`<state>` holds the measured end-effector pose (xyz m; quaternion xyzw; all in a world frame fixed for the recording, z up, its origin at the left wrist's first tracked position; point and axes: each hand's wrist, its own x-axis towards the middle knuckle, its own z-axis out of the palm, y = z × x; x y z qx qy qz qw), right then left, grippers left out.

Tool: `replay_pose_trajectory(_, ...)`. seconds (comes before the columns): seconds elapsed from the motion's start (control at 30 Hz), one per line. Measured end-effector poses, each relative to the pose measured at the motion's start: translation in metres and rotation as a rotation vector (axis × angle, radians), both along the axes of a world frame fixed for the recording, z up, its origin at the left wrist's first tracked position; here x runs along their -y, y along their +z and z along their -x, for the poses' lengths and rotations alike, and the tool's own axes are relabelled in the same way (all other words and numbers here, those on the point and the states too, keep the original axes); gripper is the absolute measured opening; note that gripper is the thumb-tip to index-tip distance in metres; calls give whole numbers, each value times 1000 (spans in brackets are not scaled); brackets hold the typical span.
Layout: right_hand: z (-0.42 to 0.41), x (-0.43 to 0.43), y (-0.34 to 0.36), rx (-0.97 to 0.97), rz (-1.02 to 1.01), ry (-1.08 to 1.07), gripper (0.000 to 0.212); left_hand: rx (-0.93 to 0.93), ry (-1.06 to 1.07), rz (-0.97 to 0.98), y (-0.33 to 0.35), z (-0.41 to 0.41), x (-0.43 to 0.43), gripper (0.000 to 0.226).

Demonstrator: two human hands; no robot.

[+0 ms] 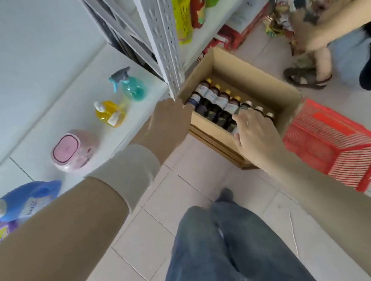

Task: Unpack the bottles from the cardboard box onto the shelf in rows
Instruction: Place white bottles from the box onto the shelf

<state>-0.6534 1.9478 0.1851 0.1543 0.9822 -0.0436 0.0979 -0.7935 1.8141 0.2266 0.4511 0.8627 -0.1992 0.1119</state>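
Observation:
An open cardboard box (254, 79) stands on the tiled floor beside the white shelf (78, 101). Inside it lies a row of several dark bottles (216, 104) with pale labels and gold or white caps. My right hand (256, 134) reaches into the box at its near edge, fingers curled over a bottle at the right end of the row; the grip itself is hidden. My left hand (169, 121) is at the box's left corner, next to the shelf's grey upright post (163, 38); its fingers are hidden behind the hand.
On the shelf stand a teal spray bottle (131, 86), a yellow bottle (109, 113), a pink tub (74, 150) and a blue detergent jug (29, 199). A red plastic crate (335, 146) sits right of the box. Another person (339, 37) crouches at the far right among snack packs.

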Motion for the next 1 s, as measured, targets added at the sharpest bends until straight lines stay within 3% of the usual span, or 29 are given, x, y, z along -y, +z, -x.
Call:
replay_pose_trajectory(0.13,-21,-27,-38,80,16,-101,32,78,-76,7,-38,-1,-49,36)
replay_pose_trajectory(0.5,-5,-82,-113,220,210,-521,41,398,-284,119,-148,28,-175,26)
replay_pose_trajectory(0.67,22,-101,-152,276,425,-899,32,718,-5,183,-210,28,-210,42)
replay_pose_trajectory(0.77,27,-107,-189,354,536,-1146,33,817,120,242,-245,17,-223,54)
replay_pose_trajectory(0.87,29,-101,-220,424,648,-1274,49,837,217,238,-273,9,-233,61)
replay_pose_trajectory(1.0,26,-92,-238,376,737,-1402,72,847,281,203,-298,6,-239,65)
